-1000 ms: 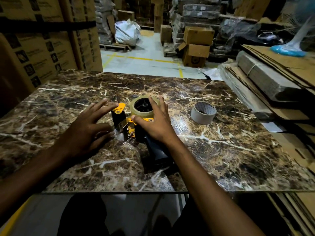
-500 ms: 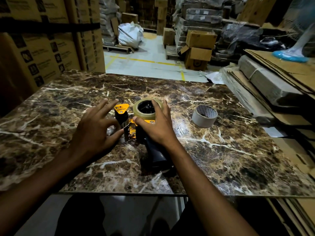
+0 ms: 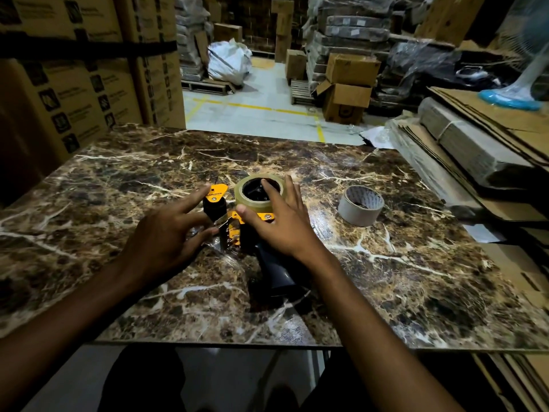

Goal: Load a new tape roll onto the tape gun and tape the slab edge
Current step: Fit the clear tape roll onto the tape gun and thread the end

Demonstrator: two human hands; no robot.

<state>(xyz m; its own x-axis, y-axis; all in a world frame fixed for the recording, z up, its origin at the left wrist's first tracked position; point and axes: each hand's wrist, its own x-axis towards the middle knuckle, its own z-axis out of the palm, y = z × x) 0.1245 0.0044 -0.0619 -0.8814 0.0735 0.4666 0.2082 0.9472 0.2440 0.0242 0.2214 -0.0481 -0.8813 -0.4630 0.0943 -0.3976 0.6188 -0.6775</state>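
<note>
A yellow-and-black tape gun (image 3: 237,230) lies on its side near the middle of the brown, white-veined marble slab (image 3: 401,263) that serves as the counter, its dark handle pointing toward the person. A clear, tan-tinted roll of packing tape (image 3: 258,200) sits on the gun's spool, hole facing up. The right hand (image 3: 280,223) rests over this roll, thumb against its near side and a finger across the hole, fingers spread rather than closed around it. The left hand (image 3: 166,236) lies just beside, fingers apart, index finger touching the gun's yellow front flap and the other fingertips by the toothed blade. A second, grey-white tape roll (image 3: 361,205) sits apart on the slab to the right
</note>
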